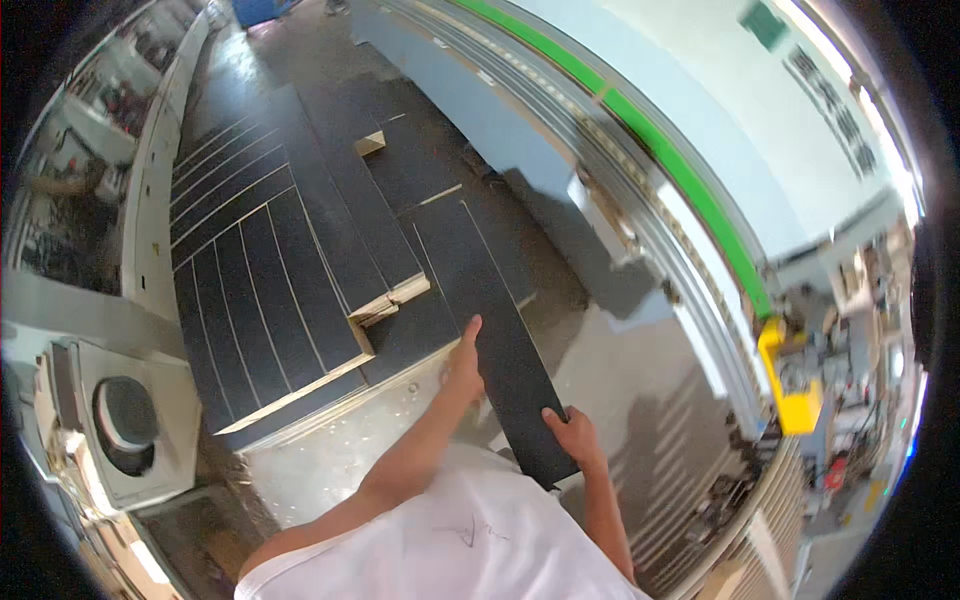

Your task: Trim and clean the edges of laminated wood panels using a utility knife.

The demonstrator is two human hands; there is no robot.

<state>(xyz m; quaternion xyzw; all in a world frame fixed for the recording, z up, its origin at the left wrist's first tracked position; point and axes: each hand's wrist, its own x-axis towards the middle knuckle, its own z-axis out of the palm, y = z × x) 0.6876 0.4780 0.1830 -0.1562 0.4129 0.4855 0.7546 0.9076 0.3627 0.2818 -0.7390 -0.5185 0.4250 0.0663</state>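
Observation:
A long, narrow black board (512, 375) with pale edges slants away from my body, its near end close to my white shirt. My left hand (466, 368) grips its left edge about midway along, thumb lying on top. Nearer to me, my right hand (576, 438) holds the right edge by the near end, also with the thumb on the upper face. The fingers of both hands are hidden beneath the board. The far end overlaps other black boards, and I cannot tell if it rests on them.
Stacks of similar black boards (250, 310) lie ahead and to the left. Along the right runs a long machine with a green stripe (690, 180) and a yellow part (795, 400) at its near end. A pale unit with a round black top (128, 415) stands at left.

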